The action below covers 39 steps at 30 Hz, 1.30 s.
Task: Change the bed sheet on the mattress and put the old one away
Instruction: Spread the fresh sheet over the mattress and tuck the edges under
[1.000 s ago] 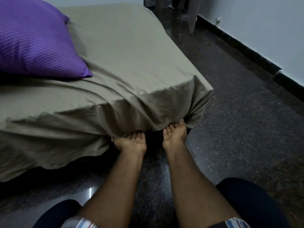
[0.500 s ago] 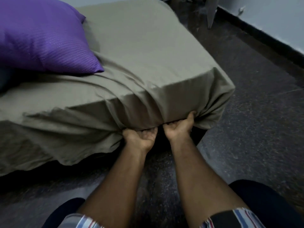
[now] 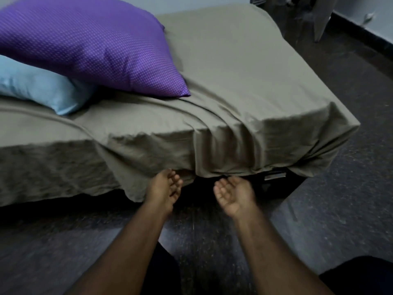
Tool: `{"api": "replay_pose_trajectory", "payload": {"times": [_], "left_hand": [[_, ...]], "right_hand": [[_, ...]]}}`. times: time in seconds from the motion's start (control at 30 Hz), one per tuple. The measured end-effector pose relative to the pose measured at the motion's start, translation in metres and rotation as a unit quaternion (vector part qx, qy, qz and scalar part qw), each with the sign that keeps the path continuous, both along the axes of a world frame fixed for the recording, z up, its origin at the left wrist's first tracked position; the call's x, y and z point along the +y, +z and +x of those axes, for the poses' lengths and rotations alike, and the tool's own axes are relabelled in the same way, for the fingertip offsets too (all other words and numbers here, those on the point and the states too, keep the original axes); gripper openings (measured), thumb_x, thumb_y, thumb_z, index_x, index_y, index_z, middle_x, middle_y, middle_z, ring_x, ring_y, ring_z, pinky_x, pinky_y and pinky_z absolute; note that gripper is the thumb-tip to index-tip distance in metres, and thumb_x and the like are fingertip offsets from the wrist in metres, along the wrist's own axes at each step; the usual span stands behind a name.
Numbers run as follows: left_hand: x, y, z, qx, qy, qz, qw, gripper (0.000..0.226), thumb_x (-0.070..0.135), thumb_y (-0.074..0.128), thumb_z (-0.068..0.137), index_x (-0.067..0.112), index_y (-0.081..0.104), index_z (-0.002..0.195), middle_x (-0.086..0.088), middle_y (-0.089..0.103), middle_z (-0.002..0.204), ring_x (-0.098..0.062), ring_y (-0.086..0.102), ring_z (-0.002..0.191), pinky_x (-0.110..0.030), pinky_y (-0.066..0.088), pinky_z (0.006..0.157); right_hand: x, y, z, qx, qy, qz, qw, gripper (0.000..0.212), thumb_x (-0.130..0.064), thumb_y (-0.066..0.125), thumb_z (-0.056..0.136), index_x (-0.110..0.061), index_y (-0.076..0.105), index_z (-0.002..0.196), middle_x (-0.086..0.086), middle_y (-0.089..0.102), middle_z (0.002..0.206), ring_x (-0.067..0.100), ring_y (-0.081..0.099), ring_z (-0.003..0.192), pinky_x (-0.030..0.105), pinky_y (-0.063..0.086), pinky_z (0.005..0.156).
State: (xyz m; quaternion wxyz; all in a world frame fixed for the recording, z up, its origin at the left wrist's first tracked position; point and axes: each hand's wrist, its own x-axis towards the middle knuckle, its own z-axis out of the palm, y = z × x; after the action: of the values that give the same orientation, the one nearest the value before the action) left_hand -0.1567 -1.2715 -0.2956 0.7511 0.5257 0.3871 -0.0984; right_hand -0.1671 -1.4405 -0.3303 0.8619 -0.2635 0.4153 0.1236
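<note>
An olive-grey bed sheet (image 3: 244, 81) covers the mattress, wrinkled near the front right corner, its edge hanging loose down the front side. My left hand (image 3: 163, 188) is just below the hanging hem, fingers relaxed, with its fingertips at the cloth. My right hand (image 3: 234, 194) is palm up with fingers loosely spread, a little below the sheet's lower edge and holding nothing. Under the corner a dark bed frame (image 3: 276, 184) shows.
A purple dotted pillow (image 3: 95, 45) lies on the bed at the left, partly over a light blue pillow (image 3: 40, 86). Dark speckled floor (image 3: 340, 209) surrounds the bed. A pale furniture leg (image 3: 321, 18) and a wall with a black skirting (image 3: 365, 33) stand at the far right.
Both hands, pressed under the sheet's edge at the corner before, have come out and opened. The view has shifted left, bringing the blue pillow into sight.
</note>
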Motion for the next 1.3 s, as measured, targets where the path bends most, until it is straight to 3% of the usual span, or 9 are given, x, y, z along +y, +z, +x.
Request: {"api": "replay_pose_trajectory", "payload": {"times": [0.1,0.17,0.23,0.33,0.63,0.93,1.13,1.23,1.3], "left_hand": [[0.015,0.040,-0.010,-0.245,-0.038,0.299,0.922,0.028,0.023,0.062,0.098,0.013,0.062,0.072,0.001,0.062,0.061,-0.014,0.059,0.055,-0.022,0.046,0.050],[0.032,0.066,-0.009,-0.364,-0.100,0.529,0.760,0.018,0.030,0.068,0.093,0.017,0.068,0.081,0.003,0.067,0.073,-0.018,0.064,0.070,-0.033,0.051,0.066],[0.055,0.082,0.001,-0.376,-0.143,0.723,0.562,0.020,0.037,0.069,0.088,0.024,0.069,0.102,0.001,0.066,0.100,-0.027,0.059,0.097,-0.043,0.045,0.084],[0.090,0.086,0.024,-0.314,-0.242,0.788,0.472,0.037,0.040,0.071,0.083,0.031,0.065,0.119,0.004,0.061,0.117,-0.028,0.054,0.111,-0.047,0.038,0.091],[0.122,0.101,0.060,-0.402,-0.304,0.726,0.468,0.020,0.034,0.061,0.081,0.019,0.072,0.088,-0.002,0.066,0.080,-0.029,0.063,0.079,-0.041,0.050,0.067],[0.120,0.113,0.053,-0.444,-0.287,0.713,0.461,0.011,0.022,0.064,0.073,0.015,0.069,0.081,-0.001,0.062,0.074,-0.028,0.061,0.073,-0.039,0.049,0.063],[0.110,0.103,0.045,-0.359,-0.291,0.740,0.489,0.023,0.029,0.075,0.078,0.026,0.063,0.097,0.005,0.062,0.092,-0.029,0.061,0.094,-0.043,0.043,0.078],[0.084,0.082,0.012,-0.403,-0.210,0.687,0.567,0.015,0.035,0.071,0.087,0.024,0.067,0.097,0.004,0.065,0.092,-0.023,0.059,0.089,-0.041,0.044,0.081],[0.072,0.058,-0.012,-0.412,-0.118,0.554,0.714,0.013,0.025,0.074,0.091,0.019,0.064,0.083,0.004,0.061,0.076,-0.007,0.055,0.071,-0.026,0.045,0.071]], "right_hand": [[0.051,0.000,-0.001,-0.024,0.081,0.038,0.996,0.022,-0.024,0.043,0.105,-0.008,0.055,0.114,0.014,0.065,0.108,0.031,0.059,0.117,0.033,0.054,0.079],[0.078,0.000,0.002,-0.033,0.075,0.057,0.995,0.023,-0.026,0.046,0.105,-0.007,0.056,0.114,0.018,0.066,0.115,0.029,0.063,0.105,0.036,0.053,0.086],[0.100,0.001,0.004,-0.032,0.040,0.091,0.995,0.024,-0.028,0.047,0.105,-0.006,0.057,0.111,0.021,0.060,0.131,0.029,0.063,0.099,0.040,0.048,0.097],[0.122,0.003,0.007,-0.030,-0.037,0.123,0.991,0.043,-0.032,0.043,0.105,-0.002,0.050,0.136,0.021,0.047,0.146,0.033,0.051,0.129,0.043,0.038,0.110],[0.162,0.015,0.029,-0.006,-0.157,0.112,0.981,0.067,-0.055,0.034,0.101,-0.012,0.037,0.152,0.016,0.039,0.154,0.029,0.039,0.142,0.040,0.025,0.120],[0.168,0.017,0.072,-0.094,-0.203,0.177,0.959,0.058,-0.056,0.034,0.099,-0.014,0.066,0.123,0.013,0.061,0.138,0.033,0.057,0.125,0.047,0.034,0.117],[0.132,-0.011,0.034,-0.043,0.016,0.036,0.998,0.050,-0.049,0.045,0.102,-0.009,0.061,0.127,0.019,0.064,0.127,0.031,0.064,0.103,0.041,0.052,0.092],[0.100,-0.025,0.023,0.003,0.036,-0.216,0.976,0.026,-0.036,0.064,0.091,-0.011,0.069,0.097,0.013,0.072,0.093,0.026,0.068,0.074,0.036,0.057,0.065],[0.073,-0.025,0.018,0.015,-0.040,-0.437,0.898,0.017,-0.028,0.072,0.077,-0.015,0.062,0.083,0.011,0.069,0.086,0.028,0.065,0.075,0.044,0.057,0.073]]}}
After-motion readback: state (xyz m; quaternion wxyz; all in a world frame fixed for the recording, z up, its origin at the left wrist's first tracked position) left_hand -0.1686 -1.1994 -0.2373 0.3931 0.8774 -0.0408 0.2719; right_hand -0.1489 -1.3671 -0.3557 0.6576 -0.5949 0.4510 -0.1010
